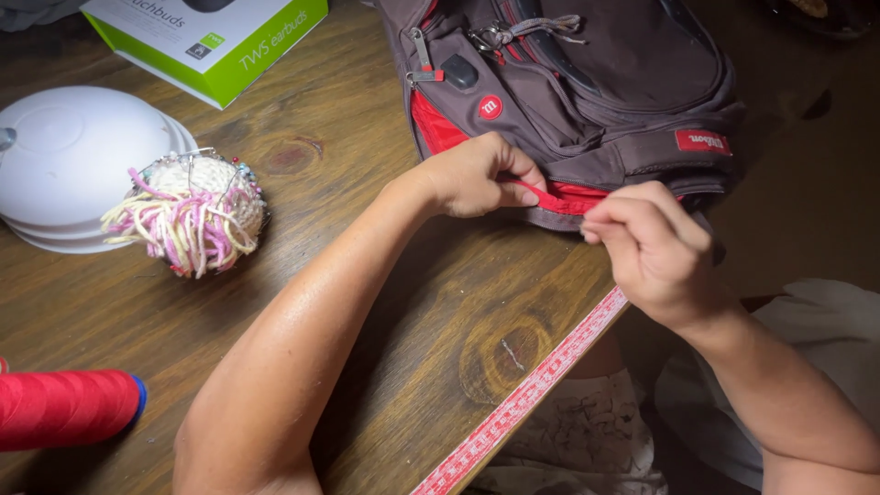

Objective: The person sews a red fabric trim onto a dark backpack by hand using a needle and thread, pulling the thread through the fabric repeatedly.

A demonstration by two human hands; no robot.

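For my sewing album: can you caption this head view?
Both hands, left hand and right hand, pinch the red trim of a grey backpack on a wooden table.

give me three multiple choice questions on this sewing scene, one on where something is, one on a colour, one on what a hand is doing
1. Where does the pincushion sit?
A. against the white lidded container
B. on top of the backpack
C. on the person's lap

2. What colour is the spool of thread at the table's near left edge?
A. green
B. red
C. white

3. What is the left hand doing?
A. lying flat on the table
B. holding the box
C. pinching the red trim on the backpack

Answers:
1. A, the yarn-covered pincushion overlaps the container's right side.
2. B, its wound thread is bright red, with a blue end.
3. C, its fingertips close on the red strip, while the right hand is pinched shut just beside it.
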